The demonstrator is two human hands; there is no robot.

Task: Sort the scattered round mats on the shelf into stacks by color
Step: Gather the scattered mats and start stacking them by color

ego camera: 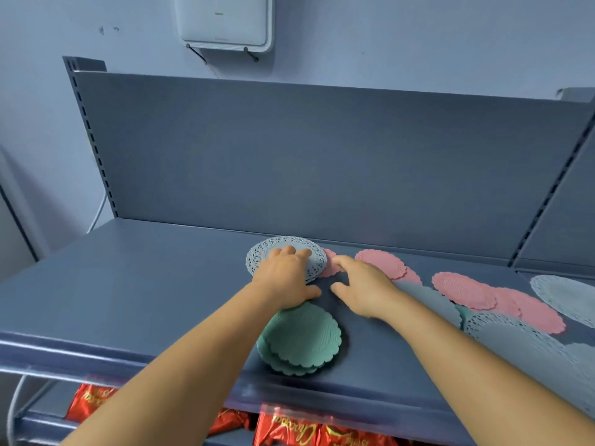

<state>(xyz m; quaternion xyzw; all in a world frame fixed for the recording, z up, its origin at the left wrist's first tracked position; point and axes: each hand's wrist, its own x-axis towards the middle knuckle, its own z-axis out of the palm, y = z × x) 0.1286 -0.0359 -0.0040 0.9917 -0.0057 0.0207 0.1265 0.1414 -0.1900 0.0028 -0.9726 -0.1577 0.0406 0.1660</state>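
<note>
Head view: our left hand point(286, 278) lies flat, fingers straight, pressing the pale blue mat stack point(283, 252) at the shelf point(128, 284) back. Our right hand point(363, 288), open and holding nothing, reaches toward a pink mat point(330, 268) just beyond its fingertips, clearly nearer to it. Green mats point(302, 339) sit below our left wrist.

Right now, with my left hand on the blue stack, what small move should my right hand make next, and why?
Probably pinch the small pink mat under your right hand and slide it right onto the other pink mats. It lies against the blue stack that your left hand rests on, so it is out of place.
</note>
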